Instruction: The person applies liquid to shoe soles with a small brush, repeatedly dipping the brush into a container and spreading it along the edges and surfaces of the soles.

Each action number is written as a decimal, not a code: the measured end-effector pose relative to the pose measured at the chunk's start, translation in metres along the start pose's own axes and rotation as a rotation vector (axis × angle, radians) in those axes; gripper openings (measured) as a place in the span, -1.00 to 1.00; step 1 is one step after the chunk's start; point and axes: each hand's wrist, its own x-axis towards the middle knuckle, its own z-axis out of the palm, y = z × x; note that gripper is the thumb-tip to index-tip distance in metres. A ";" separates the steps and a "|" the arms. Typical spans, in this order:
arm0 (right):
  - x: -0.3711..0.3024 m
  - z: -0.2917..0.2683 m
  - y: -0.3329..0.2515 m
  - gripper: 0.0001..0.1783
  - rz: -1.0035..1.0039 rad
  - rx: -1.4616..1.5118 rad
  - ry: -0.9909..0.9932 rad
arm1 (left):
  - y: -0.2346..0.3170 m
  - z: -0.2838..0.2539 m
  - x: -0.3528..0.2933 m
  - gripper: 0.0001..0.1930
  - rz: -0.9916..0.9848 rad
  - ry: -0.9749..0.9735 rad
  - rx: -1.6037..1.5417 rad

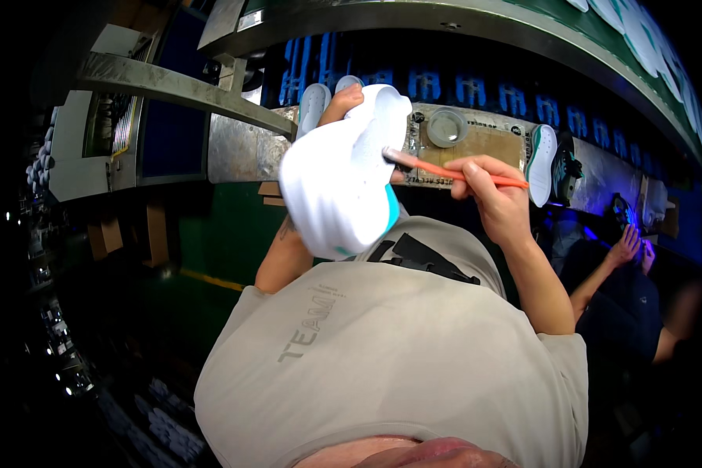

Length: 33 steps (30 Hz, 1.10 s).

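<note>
My left hand (343, 103) grips a white shoe sole (327, 183) with a teal patch, tilted up in front of my chest. Its fingers curl over the far end, while the rest of the hand is behind the sole. Between the fingers and thumb of my right hand (491, 195) is a brush (429, 166) with an orange handle. The bristle end meets the sole's hollow inner side near its right rim. Beyond the brush, a small clear bowl (447, 129) with whitish contents stands on a brown board (487, 148).
Pale soles (314, 108) stand on the bench behind my left hand. To the right are another white sole (541, 160) and a dark shoe (565, 168). A metal rail (187, 90) crosses at left. A co-worker's hands (625, 248) are at far right under violet light.
</note>
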 end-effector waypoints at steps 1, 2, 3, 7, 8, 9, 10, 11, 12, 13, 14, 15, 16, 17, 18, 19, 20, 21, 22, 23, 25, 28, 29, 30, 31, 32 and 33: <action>0.005 -0.005 0.010 -0.67 -0.017 -0.058 0.066 | 0.001 0.003 0.001 -0.09 -0.045 0.017 0.026; 0.010 -0.011 0.020 -0.67 -0.034 -0.115 0.133 | 0.003 0.005 0.001 -0.03 -0.089 0.032 0.052; 0.015 -0.015 0.026 -0.67 -0.036 -0.114 0.136 | 0.002 0.005 0.000 0.00 -0.118 0.032 0.079; 0.029 -0.028 0.049 -0.69 -0.152 -0.205 0.245 | -0.006 0.005 -0.008 0.09 -0.145 0.009 0.149; 0.031 -0.029 0.051 -0.70 -0.187 -0.206 0.270 | -0.004 0.007 -0.009 0.08 -0.156 0.014 0.134; 0.032 -0.030 0.052 -0.71 -0.223 -0.208 0.292 | -0.001 0.009 -0.010 0.08 -0.287 0.067 -0.004; 0.032 -0.030 0.052 -0.71 -0.230 -0.206 0.294 | 0.000 0.010 -0.010 0.08 -0.417 0.119 -0.142; 0.029 -0.030 0.051 -0.71 -0.247 -0.182 0.298 | 0.000 0.011 -0.010 0.08 -0.409 0.116 -0.140; 0.028 -0.030 0.050 -0.71 -0.269 -0.158 0.302 | -0.002 0.012 -0.010 0.08 -0.408 0.144 -0.189; 0.027 -0.029 0.051 -0.71 -0.284 -0.157 0.303 | -0.005 0.013 -0.010 0.09 -0.404 0.171 -0.238; 0.025 -0.029 0.056 -0.70 -0.247 -0.124 0.225 | -0.006 0.014 -0.014 0.05 -0.384 0.194 -0.217; 0.027 -0.029 0.062 -0.69 -0.213 -0.095 0.144 | -0.012 0.011 -0.020 0.00 -0.338 0.162 -0.255; 0.029 -0.032 0.069 -0.70 -0.161 -0.030 0.189 | -0.015 0.015 -0.020 0.01 -0.334 0.186 -0.309; 0.029 -0.038 0.072 -0.71 -0.128 -0.056 0.246 | -0.016 0.019 -0.020 0.03 -0.329 0.209 -0.364; 0.028 -0.042 0.080 -0.71 -0.133 -0.069 0.271 | -0.019 0.020 -0.022 0.06 -0.363 0.191 -0.349; 0.024 -0.044 0.086 -0.71 -0.133 -0.080 0.299 | -0.021 0.020 -0.023 0.02 -0.358 0.164 -0.329; 0.021 -0.047 0.089 -0.68 -0.162 -0.066 0.328 | -0.028 0.016 -0.019 -0.03 -0.377 0.122 -0.320; 0.015 -0.049 0.092 -0.68 -0.174 -0.063 0.334 | -0.030 0.011 -0.017 -0.06 -0.404 0.082 -0.310; 0.009 -0.057 0.096 -0.68 -0.173 -0.053 0.409 | -0.032 0.010 -0.008 -0.09 -0.397 0.072 -0.302; 0.003 -0.065 0.100 -0.68 -0.171 -0.042 0.488 | -0.035 0.008 0.006 -0.10 -0.392 0.060 -0.295; -0.011 -0.077 0.109 -0.72 -0.167 -0.013 0.538 | -0.055 -0.004 0.051 -0.10 -0.340 0.033 -0.271; -0.023 -0.081 0.119 -0.73 -0.134 0.008 0.581 | -0.071 -0.023 0.181 -0.44 -0.285 0.020 -0.737; -0.022 -0.079 0.120 -0.73 -0.131 0.004 0.580 | -0.080 -0.025 0.229 -0.41 -0.254 0.082 -0.693; -0.021 -0.077 0.119 -0.73 -0.128 0.019 0.565 | -0.097 -0.032 0.270 -0.52 -0.185 0.068 -0.893; -0.021 -0.076 0.120 -0.73 -0.121 0.031 0.572 | -0.119 -0.033 0.287 -0.52 -0.196 0.066 -0.901; -0.021 -0.074 0.123 -0.73 -0.109 0.029 0.578 | -0.140 -0.034 0.299 -0.57 -0.221 0.121 -0.775; -0.018 -0.074 0.129 -0.73 -0.122 0.012 0.584 | -0.162 -0.035 0.306 -0.61 -0.245 0.175 -0.652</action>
